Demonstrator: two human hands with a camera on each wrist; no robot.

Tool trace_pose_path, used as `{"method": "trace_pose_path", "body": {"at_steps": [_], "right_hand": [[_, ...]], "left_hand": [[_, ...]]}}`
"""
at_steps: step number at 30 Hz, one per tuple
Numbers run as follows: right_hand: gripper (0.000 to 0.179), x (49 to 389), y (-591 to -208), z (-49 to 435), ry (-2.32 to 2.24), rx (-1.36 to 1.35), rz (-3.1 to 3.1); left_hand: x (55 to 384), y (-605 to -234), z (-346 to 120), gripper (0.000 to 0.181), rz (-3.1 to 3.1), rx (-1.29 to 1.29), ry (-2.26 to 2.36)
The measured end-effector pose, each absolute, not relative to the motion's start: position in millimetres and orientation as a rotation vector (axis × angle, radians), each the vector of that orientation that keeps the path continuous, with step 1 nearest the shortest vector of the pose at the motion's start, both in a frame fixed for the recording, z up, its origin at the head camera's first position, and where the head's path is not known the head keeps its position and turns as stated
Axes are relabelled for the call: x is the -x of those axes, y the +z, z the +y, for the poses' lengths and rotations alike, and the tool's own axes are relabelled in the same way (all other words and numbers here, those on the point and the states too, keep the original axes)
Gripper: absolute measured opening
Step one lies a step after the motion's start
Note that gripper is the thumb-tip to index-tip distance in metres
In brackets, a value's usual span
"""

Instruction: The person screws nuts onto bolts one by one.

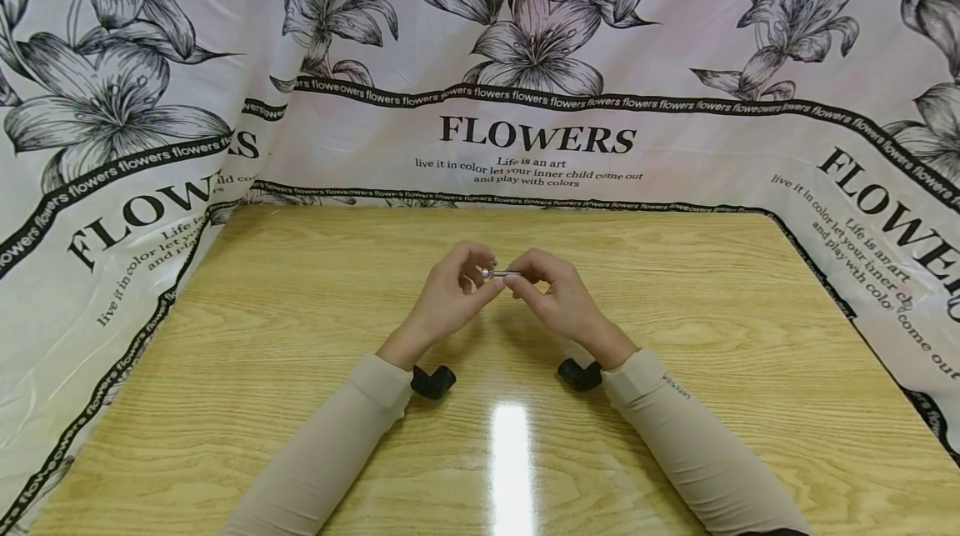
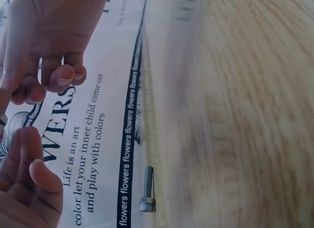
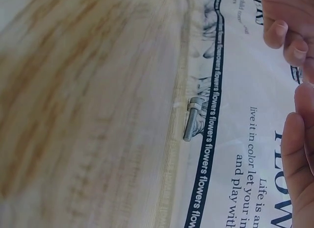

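Note:
In the head view a small metal bolt with a wider head end is held between both hands, raised over the wooden table. My left hand curls its fingers and thumb round the head end. The shank is pinched by the thumb and index finger of my right hand. The left wrist view catches only a sliver of metal at its left edge, beside the fingertips. A second bolt, with a nut close to its head, lies on the table beyond the hands; the right wrist view also shows this bolt.
The wood-grain table stretches around both arms. A white curtain with flower prints and lettering hangs along its back and sides. Black wrist mounts stick out under the sleeves, and a bright reflection lies on the table's near part.

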State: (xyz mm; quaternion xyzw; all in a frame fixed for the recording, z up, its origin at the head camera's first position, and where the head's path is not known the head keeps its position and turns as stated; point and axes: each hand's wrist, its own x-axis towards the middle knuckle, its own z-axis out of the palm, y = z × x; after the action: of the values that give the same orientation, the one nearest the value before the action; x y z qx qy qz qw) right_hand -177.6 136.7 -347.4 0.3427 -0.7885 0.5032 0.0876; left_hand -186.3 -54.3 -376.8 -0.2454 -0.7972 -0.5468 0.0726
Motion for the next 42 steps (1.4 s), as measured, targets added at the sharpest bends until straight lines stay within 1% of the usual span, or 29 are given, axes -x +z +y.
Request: {"method": "trace_pose_path", "body": {"at_steps": [6,12,22,26,32,38,42], "right_hand": [[0.004,178.0,-347.0,136.7,1.501,-1.017,-2.347],[0.004,177.8,-347.2,137.2,1.495,-1.001,-2.36],[0.004,178.2,-348.5,137.1,1.492,-1.038,-2.343],[0.004,178.2,-349.1,136.8,1.491,-1.044,-2.341],[0.004,177.9,-348.7,136.6,1.498,-1.022,-2.348],[0.004,177.9,-348.3,136.5,1.496,-1.014,-2.349],[0.004,177.9,-348.1,137.0,1.502,-1.008,-2.349]], "left_hand": [[187.3,-377.0,-53.7,0.016,-2.318,0.814,-1.623],[187.2,-377.1,-53.5,0.011,-2.372,0.774,-1.582],[187.0,-378.6,-53.8,0.019,-2.424,0.698,-1.584],[187.2,-378.6,-54.1,0.023,-2.397,0.723,-1.623],[187.9,-377.8,-54.0,0.016,-2.334,0.787,-1.595],[187.5,-377.3,-54.1,0.011,-2.38,0.756,-1.586],[186.8,-377.9,-54.9,0.016,-2.43,0.728,-1.574]]}}
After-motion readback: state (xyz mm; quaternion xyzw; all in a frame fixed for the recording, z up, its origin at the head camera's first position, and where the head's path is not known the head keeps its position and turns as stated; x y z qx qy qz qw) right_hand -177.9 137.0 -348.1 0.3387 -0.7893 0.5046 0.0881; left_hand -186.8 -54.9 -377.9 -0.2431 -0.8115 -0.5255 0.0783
